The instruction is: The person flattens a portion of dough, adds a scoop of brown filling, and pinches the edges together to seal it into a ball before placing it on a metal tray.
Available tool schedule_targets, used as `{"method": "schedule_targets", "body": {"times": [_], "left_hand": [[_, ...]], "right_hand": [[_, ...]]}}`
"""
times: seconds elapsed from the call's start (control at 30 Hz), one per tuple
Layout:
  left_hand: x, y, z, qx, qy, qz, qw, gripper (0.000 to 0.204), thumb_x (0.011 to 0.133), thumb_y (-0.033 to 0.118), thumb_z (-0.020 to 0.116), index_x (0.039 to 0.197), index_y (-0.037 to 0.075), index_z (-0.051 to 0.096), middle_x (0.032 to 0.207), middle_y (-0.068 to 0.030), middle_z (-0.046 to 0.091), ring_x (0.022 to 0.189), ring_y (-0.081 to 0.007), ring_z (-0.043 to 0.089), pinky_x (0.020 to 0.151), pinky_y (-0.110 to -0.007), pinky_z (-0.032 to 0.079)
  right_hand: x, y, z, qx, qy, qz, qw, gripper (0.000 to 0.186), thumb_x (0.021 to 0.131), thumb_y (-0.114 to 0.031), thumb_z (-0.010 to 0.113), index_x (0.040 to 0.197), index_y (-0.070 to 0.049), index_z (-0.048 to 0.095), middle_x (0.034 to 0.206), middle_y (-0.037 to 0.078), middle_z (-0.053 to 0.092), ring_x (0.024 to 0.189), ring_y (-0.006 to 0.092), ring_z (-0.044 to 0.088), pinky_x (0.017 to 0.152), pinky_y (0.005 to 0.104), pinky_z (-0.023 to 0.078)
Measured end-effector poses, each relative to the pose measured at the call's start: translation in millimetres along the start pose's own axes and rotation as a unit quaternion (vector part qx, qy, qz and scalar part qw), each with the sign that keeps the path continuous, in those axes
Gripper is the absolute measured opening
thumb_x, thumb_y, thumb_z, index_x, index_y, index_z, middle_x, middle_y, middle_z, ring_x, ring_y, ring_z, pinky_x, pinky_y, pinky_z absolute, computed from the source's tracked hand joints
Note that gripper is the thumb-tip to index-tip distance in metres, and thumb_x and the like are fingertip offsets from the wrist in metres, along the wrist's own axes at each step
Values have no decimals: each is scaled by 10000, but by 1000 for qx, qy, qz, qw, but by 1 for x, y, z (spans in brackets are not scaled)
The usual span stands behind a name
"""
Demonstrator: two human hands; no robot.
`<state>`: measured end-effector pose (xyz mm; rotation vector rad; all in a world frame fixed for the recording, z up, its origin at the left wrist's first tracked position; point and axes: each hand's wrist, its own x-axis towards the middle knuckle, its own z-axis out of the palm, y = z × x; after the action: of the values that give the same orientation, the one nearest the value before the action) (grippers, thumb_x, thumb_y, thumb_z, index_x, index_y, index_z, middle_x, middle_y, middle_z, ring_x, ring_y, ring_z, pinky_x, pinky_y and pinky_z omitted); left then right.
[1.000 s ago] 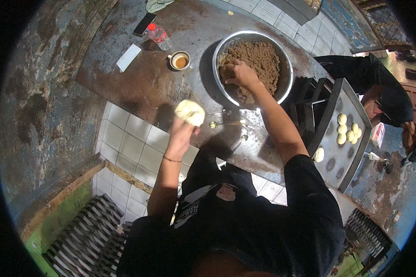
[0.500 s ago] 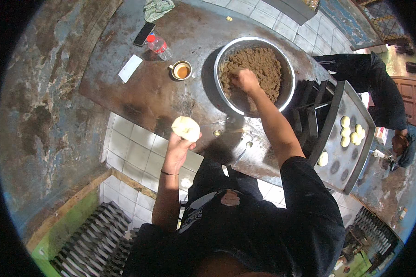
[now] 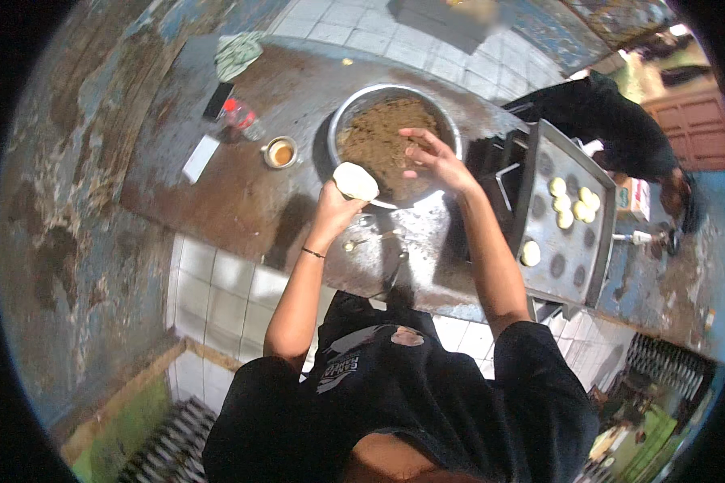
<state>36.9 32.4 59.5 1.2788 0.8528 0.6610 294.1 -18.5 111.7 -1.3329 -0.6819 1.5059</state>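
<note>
My left hand [image 3: 336, 212] is closed around a pale, flattened round of dough [image 3: 355, 183], held up at the near left rim of a large metal bowl [image 3: 391, 86]. Brown, crumbly filling [image 3: 377, 138] covers the inside of that bowl. Above the filling, toward the bowl's right side, my right hand [image 3: 439, 161] hangs with fingers spread and nothing visible in them. A metal tray [image 3: 573, 243] to the right carries several pale dough balls [image 3: 561, 202], most in a cluster and one [image 3: 531, 253] apart near the left edge.
On the table's left are a cup of brown drink [image 3: 280, 153], a red-capped bottle [image 3: 242, 118], a dark phone [image 3: 218, 101], a white slip [image 3: 200, 158] and a cloth [image 3: 238, 55]. Dark metal racks [image 3: 499, 181] stand beside the tray. A person in black [image 3: 612, 121] bends at the right.
My right hand has lifted out of the filling and its fingers have spread. My left hand has brought the dough round to the bowl's rim. The whole view has shifted.
</note>
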Motion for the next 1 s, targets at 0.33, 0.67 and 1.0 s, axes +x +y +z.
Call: {"method": "schedule_targets", "body": {"times": [0.33, 0.67, 1.0], "left_hand": [[-11, -9, 63, -76, -84, 4, 993, 227, 913, 127, 818, 1082, 53, 685, 920, -5, 712, 738, -96, 644, 562, -257, 501], [-27, -10, 30, -55, -78, -90, 991, 343, 868, 84, 859, 1144, 67, 657, 948, -24, 723, 780, -134, 671, 582, -279, 524], [-14, 17, 55, 115, -97, 81, 985, 321, 799, 102, 896, 1025, -39, 718, 950, -60, 754, 837, -142, 683, 772, -324, 547]], "right_hand": [[16, 149, -77, -624, 141, -73, 765, 429, 847, -199, 716, 1257, -84, 668, 1102, 238, 725, 1062, 428, 707, 925, 542, 570], [-1, 94, -62, -526, 41, -41, 848, 383, 840, -194, 758, 1145, 33, 709, 935, 210, 766, 906, 323, 766, 762, 409, 616], [-88, 23, -19, -187, 44, -283, 940, 333, 923, -199, 835, 1158, -22, 678, 1085, 15, 688, 936, 106, 646, 809, 290, 567]]}}
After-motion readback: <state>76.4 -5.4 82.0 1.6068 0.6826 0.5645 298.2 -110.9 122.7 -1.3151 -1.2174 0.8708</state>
